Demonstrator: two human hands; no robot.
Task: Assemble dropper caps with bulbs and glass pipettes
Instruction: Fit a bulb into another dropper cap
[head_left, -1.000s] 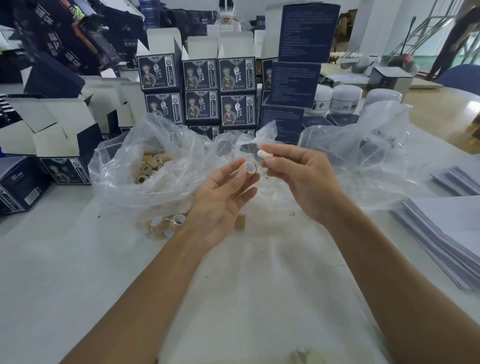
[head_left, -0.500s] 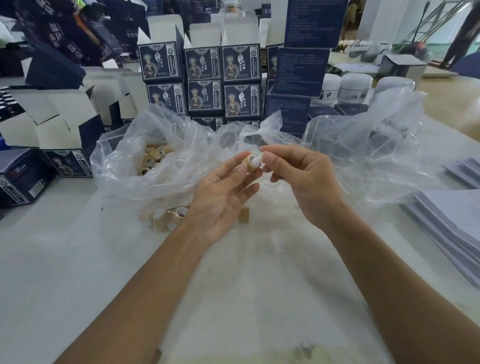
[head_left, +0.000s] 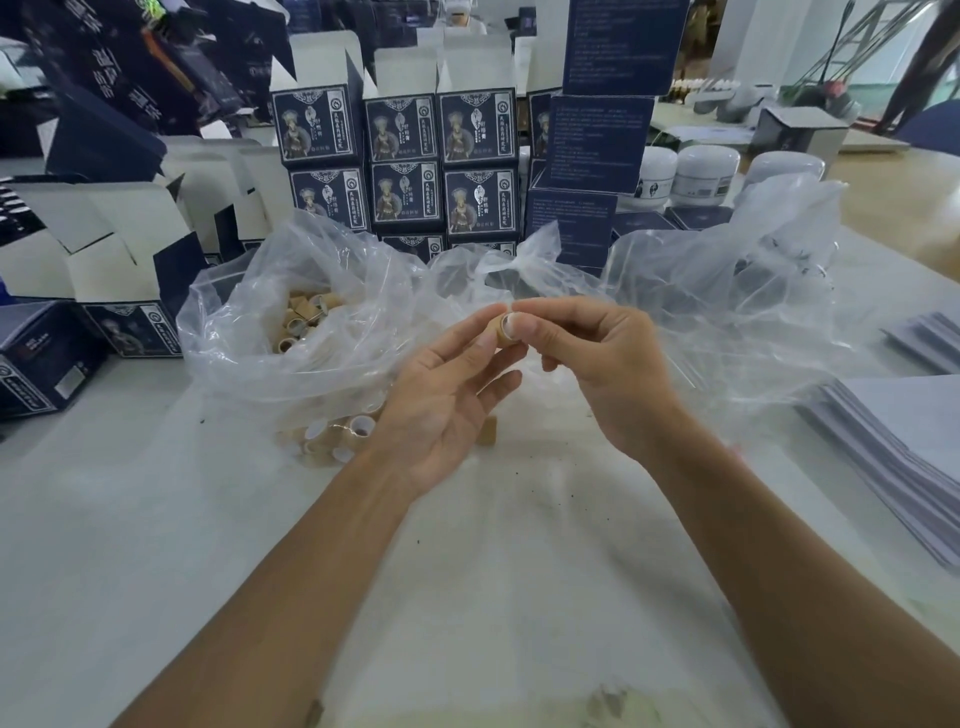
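Pinching a small tan dropper cap (head_left: 503, 332) above the white worktop (head_left: 156, 519), the left hand (head_left: 447, 400) holds it between thumb and index finger, the other fingers (head_left: 493, 387) loosely spread. The right hand (head_left: 602, 374) closes thumb and forefinger on the cap's open end, where a white bulb (head_left: 511, 326) sits, largely hidden. More caps (head_left: 306, 317) lie in a clear plastic bag (head_left: 311, 322); a few rest on the worktop (head_left: 337, 431). A second bag (head_left: 727, 291) blurs its contents. Dark blue boxes (head_left: 395, 156) stand behind.
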